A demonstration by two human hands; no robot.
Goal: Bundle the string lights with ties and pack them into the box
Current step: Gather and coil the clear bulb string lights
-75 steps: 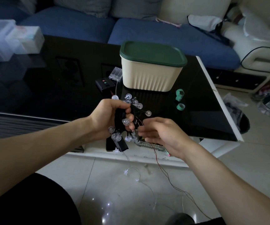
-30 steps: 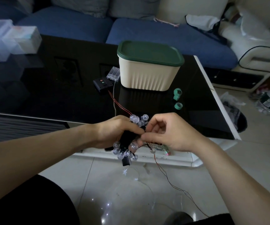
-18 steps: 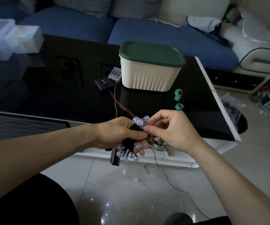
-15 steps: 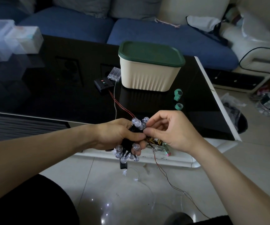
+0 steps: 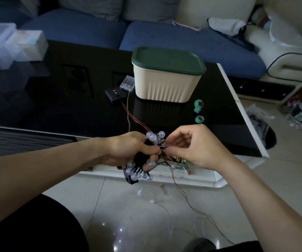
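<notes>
Clear round-bulbed string lights bunch on dark wire in the left hand; the right hand pinches wire beside it.

Glossy black table; ribbed matt plastic box; clear bulbs.

Dim room — blue sofa, tiled floor.

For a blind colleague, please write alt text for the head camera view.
The left hand grips a bundle of bulb string lights while the right hand pinches its wire, at the near edge of a black glass table. Behind stand a cream box with its green lid on and two green tie rolls.
</notes>
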